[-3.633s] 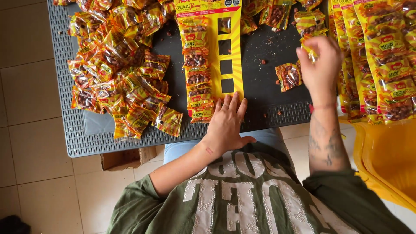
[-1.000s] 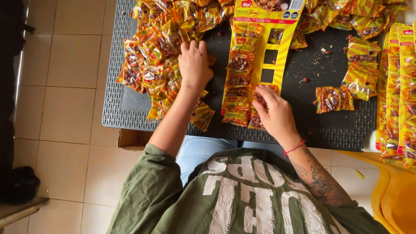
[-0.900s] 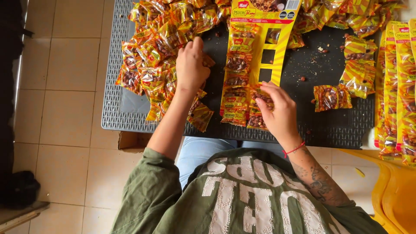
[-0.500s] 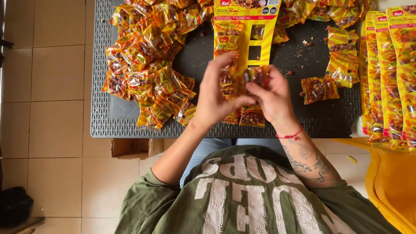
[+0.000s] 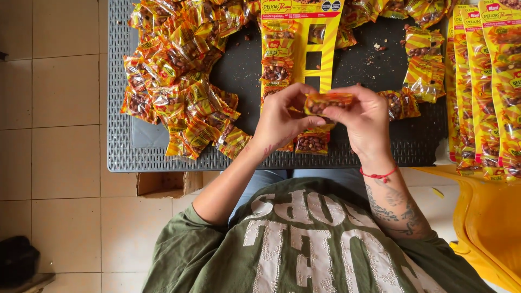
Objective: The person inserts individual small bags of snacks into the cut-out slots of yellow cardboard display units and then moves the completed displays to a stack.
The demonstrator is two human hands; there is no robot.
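Head view: left hand (image 5: 282, 116) and right hand (image 5: 364, 116) pinch one peanut packet (image 5: 325, 101) between fingertips above the table (image 5: 244, 70), apparently over the yellow display card (image 5: 320, 43).

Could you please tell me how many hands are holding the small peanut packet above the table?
2. The left hand pinches the peanut packet at its left end; the right hand pinches its right end. No other hand is in view.
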